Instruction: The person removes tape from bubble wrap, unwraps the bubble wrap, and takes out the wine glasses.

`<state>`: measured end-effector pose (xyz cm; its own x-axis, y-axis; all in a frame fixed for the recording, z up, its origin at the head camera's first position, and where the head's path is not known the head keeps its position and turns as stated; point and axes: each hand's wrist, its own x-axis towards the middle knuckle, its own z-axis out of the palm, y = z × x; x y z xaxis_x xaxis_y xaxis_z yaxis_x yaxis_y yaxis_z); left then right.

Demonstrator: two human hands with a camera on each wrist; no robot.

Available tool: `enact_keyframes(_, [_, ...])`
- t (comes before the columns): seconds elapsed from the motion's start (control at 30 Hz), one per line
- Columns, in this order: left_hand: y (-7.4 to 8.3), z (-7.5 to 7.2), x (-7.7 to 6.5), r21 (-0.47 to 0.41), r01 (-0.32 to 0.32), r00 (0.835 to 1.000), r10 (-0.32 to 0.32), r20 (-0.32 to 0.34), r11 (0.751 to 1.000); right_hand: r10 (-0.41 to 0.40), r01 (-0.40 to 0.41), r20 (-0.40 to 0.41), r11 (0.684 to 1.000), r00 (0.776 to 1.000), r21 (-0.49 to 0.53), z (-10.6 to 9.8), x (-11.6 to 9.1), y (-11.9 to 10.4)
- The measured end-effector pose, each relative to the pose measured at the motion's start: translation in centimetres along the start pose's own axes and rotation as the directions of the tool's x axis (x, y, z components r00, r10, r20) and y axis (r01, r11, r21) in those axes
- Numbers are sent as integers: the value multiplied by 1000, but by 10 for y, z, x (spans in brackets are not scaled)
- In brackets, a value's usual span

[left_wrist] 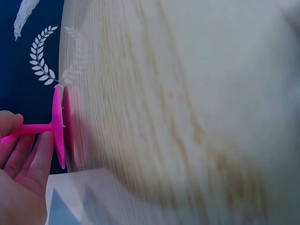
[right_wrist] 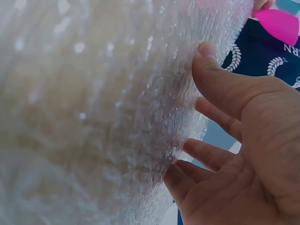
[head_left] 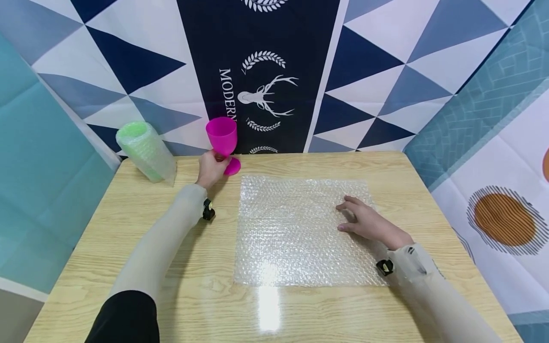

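Observation:
A bright pink goblet (head_left: 222, 136) stands upright near the back edge of the table. My left hand (head_left: 210, 170) grips its stem, thumb on one side and fingers on the other. In the left wrist view the goblet's round foot (left_wrist: 57, 126) is close over the wood. A flat sheet of clear bubble wrap (head_left: 291, 233) lies across the middle of the table. Over its right part is my right hand (head_left: 368, 220), fingers spread and relaxed, holding nothing. The right wrist view shows those fingertips (right_wrist: 206, 49) right at the wrap's surface.
A pale green cylindrical object wrapped in bubble wrap (head_left: 146, 150) leans at the table's back left corner. Patterned cloth (head_left: 261, 28) hangs behind the wooden table (head_left: 326, 314), with more cloth panels along both sides.

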<state>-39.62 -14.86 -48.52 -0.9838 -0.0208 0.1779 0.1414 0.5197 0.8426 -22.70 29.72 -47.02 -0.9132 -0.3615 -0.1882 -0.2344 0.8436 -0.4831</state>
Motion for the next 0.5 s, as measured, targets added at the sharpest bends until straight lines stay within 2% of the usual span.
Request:
enact_keyframes(0.23, [-1, 2, 0, -36, 3, 1000, -3, 15, 999, 0, 0, -1, 1000, 1000, 9, 1, 1, 0])
enact_keyframes(0.5, [-4, 4, 3, -2, 1, 1000, -1, 0, 1000, -9, 9, -3, 1000, 1000, 14, 0, 0, 1])
